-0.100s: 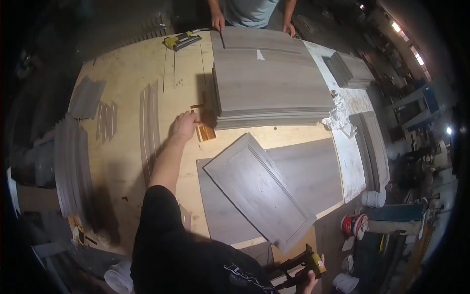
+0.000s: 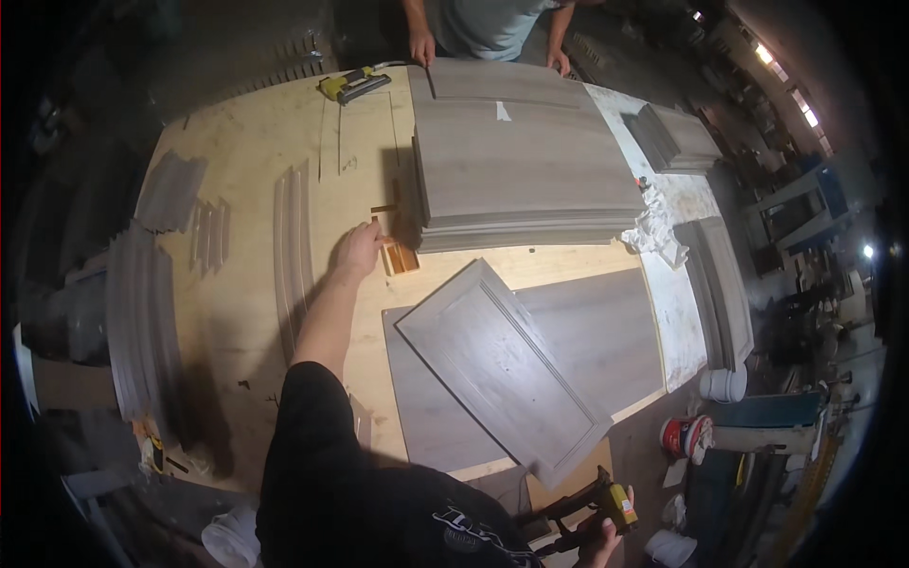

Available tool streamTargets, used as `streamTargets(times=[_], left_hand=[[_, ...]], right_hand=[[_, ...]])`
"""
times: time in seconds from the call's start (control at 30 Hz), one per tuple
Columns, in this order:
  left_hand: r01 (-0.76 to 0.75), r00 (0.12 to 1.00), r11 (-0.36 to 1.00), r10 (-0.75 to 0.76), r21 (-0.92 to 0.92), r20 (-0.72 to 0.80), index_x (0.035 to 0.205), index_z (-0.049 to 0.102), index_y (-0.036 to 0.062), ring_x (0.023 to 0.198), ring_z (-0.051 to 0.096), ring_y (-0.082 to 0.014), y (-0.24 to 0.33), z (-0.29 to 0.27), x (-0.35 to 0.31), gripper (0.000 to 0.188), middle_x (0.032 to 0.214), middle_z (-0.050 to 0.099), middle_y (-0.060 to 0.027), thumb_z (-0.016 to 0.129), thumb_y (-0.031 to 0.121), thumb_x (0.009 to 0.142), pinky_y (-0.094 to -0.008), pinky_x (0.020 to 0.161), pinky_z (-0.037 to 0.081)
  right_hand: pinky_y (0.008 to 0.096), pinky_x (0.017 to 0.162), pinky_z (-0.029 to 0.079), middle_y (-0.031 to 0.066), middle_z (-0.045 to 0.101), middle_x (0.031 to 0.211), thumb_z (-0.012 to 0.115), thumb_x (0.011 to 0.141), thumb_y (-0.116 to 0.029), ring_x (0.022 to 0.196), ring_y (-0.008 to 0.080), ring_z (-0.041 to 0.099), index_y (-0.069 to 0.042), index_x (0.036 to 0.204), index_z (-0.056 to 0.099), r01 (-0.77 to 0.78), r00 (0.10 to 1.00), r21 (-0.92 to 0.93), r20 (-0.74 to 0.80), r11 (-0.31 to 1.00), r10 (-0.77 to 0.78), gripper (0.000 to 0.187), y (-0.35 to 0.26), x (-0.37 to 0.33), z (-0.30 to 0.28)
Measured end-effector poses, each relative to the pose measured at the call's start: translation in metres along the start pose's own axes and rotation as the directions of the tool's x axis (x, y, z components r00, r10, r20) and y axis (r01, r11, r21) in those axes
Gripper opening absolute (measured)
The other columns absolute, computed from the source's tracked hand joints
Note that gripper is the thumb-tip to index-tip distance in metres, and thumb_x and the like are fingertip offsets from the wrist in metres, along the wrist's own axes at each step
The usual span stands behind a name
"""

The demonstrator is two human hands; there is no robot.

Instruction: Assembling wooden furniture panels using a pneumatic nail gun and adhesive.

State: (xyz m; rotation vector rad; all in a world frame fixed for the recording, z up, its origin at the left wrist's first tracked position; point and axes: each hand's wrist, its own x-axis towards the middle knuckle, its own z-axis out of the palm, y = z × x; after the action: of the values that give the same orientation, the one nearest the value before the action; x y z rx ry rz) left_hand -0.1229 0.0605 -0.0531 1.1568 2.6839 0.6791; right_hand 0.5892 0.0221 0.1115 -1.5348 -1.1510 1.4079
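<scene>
Orange box (image 2: 403, 258) — contents unclear, left fingers (image 2: 373, 234) alongside

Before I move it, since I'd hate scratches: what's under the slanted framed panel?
A flat grey sheet shows under the framed panel, on both sides. Anything else directly beneath the panel is covered and cannot be seen.

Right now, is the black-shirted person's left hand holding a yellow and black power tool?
No, the right hand holds the yellow and black power tool; the left hand is at a small orange-brown boxlike piece.
</scene>
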Motion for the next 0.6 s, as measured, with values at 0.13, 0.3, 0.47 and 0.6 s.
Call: streamTargets(times=[0.13, 0.3, 0.47, 0.6], left_hand=[[0.288, 0.957, 0.935, -0.275, -0.206, 0.086, 0.098, 0.061, 0.0068, 0.090, 0.067, -0.0297, 0.018, -0.022, -0.010, 0.013, 0.095, 0.070, -0.0105, 0.065, 0.019, 0.097, -0.0404, 0.082, 0.053], [0.193, 0.962, 0.821, -0.266, -0.537, -0.061, 0.111, 0.061, 0.0046, 0.088, 0.068, -0.0208, 0.010, 0.004, -0.014, 0.015, 0.092, 0.070, -0.0095, 0.064, 0.013, 0.099, -0.0341, 0.077, 0.054], [0.138, 0.969, 0.155, -0.224, -0.978, 0.102, 0.131, 0.050, 0.0033, 0.090, 0.069, -0.0193, 0.137, -0.056, -0.098, 0.031, 0.108, 0.065, -0.0109, 0.060, 0.007, 0.101, -0.0313, 0.082, 0.060], [0.268, 0.963, 0.156, -0.010, -0.951, 0.270, 0.125, 0.052, -0.0005, 0.098, 0.072, -0.0222, 0.223, -0.075, -0.165, 0.025, 0.110, 0.064, -0.0131, 0.057, 0.010, 0.104, -0.0342, 0.085, 0.062]], right_hand=[[0.0287, 0.050, 0.048, 0.0048, 0.059, 0.080, 0.075, 0.080, -0.044, 0.055, 0.0143, 0.057, -0.008, 0.161, 0.023, 0.110, 0.994, 0.007, -0.016, 0.994, -0.110, 0.104, -0.023, -0.005, 0.021], [0.0288, 0.050, 0.049, 0.0056, 0.059, 0.084, 0.075, 0.080, -0.041, 0.057, 0.0137, 0.057, -0.008, 0.161, 0.024, 0.156, 0.988, 0.071, -0.011, 0.985, -0.156, 0.102, -0.019, -0.010, 0.008], [0.0289, 0.048, 0.049, 0.0089, 0.060, 0.099, 0.077, 0.076, -0.038, 0.059, 0.0136, 0.057, -0.010, 0.161, 0.022, 0.136, 0.990, 0.301, -0.003, 0.944, -0.142, 0.105, -0.013, -0.012, -0.002], [0.0281, 0.047, 0.049, 0.0197, 0.063, 0.111, 0.080, 0.070, -0.036, 0.056, 0.0172, 0.059, -0.010, 0.161, 0.020, 0.153, 0.977, 0.508, 0.054, 0.848, -0.209, 0.111, -0.011, 0.001, -0.012]])
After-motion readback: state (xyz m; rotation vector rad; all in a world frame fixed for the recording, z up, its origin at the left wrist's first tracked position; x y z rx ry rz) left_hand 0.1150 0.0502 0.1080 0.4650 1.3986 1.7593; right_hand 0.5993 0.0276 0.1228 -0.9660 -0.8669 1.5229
